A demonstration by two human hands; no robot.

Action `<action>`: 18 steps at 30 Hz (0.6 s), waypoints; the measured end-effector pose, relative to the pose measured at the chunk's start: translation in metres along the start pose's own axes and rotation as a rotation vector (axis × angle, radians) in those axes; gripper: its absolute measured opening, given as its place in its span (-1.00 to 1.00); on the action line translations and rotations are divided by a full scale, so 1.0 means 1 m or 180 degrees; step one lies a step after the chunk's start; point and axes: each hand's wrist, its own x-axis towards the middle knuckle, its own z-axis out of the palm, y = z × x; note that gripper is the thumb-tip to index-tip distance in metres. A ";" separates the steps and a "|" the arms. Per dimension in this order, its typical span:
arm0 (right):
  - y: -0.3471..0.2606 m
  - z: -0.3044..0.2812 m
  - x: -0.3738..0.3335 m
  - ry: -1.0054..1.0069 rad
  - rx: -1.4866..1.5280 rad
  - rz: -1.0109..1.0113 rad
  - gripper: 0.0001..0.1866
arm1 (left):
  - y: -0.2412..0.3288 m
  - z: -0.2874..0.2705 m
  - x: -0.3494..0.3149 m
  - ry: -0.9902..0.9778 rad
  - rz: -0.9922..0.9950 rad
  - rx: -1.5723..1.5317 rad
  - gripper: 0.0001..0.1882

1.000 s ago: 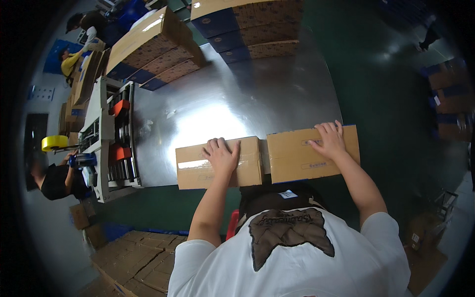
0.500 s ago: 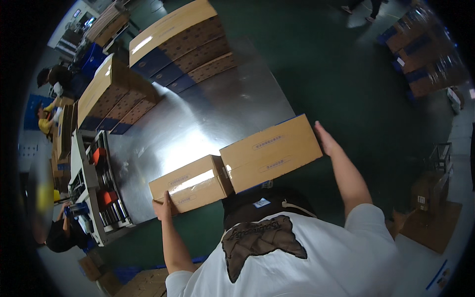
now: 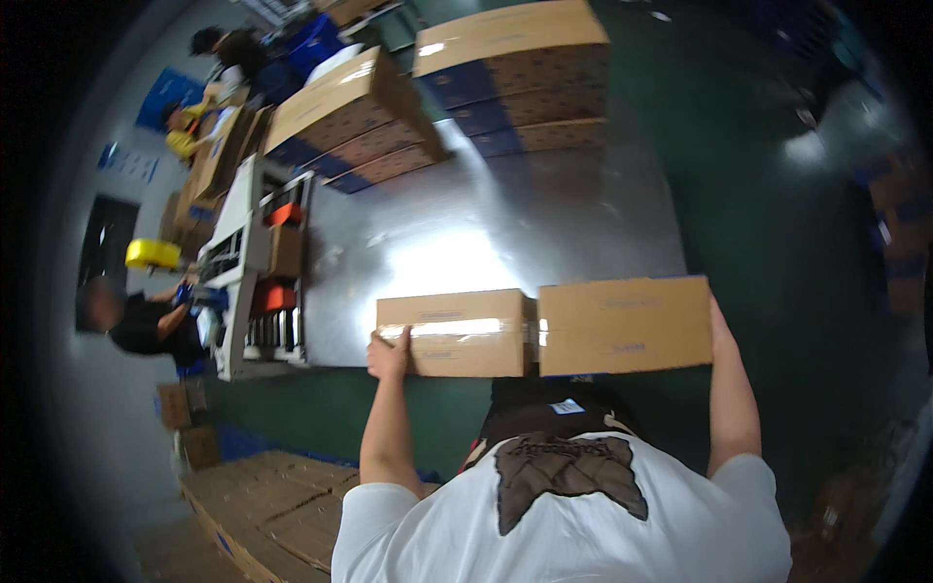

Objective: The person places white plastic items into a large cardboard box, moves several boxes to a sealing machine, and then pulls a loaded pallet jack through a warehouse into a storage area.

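Two taped brown cardboard boxes sit end to end at the near edge of the metal table [image 3: 350, 262], a narrow dark gap between them. My left hand [image 3: 389, 355] grips the outer end of the left cardboard box [image 3: 457, 361], thumb on top and fingers down its side. Against the outer end of the right cardboard box [image 3: 622, 325] lies my right hand [image 3: 717, 316], its fingers partly hidden by the box. Both boxes lie flat, close in front of my body.
Stacked cartons [image 3: 515, 73] and a second stack [image 3: 355, 121] stand at the table's far side. Left of the table is a roller conveyor machine [image 3: 248, 253], with a person [image 3: 160, 325] beside it. Flattened cardboard [image 3: 282, 505] lies lower left. Other people work at far left.
The view has turned, and the two boxes now line up in a straight row. My right hand, held slightly off before, now meets the right box's end. The left hand keeps its grip.
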 end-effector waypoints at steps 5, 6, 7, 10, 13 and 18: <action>0.005 -0.097 0.053 0.2009 -0.1558 -0.1675 -0.57 | 0.004 -0.006 -0.004 -0.0156 0.0080 -0.0201 0.01; 0.003 -0.126 0.065 0.2394 -0.1834 -0.2502 -0.65 | 0.003 0.000 -0.002 0.0090 0.0245 -0.0190 -0.01; -0.003 -0.104 0.057 0.2645 -0.2474 -0.2908 -0.71 | -0.003 0.003 -0.004 0.0046 0.0187 -0.0217 0.00; -0.011 -0.020 0.022 0.3063 -0.3356 -0.3446 -0.73 | -0.013 0.005 -0.004 -0.0084 0.0163 -0.0385 0.04; 0.003 0.041 0.038 0.2039 -0.2875 -0.3856 -0.76 | -0.016 0.007 0.000 -0.0243 0.0129 -0.0561 0.01; 0.058 0.188 0.064 0.1063 -0.2935 -0.3803 -0.81 | -0.042 -0.011 0.036 -0.1249 0.0489 -0.1470 -0.18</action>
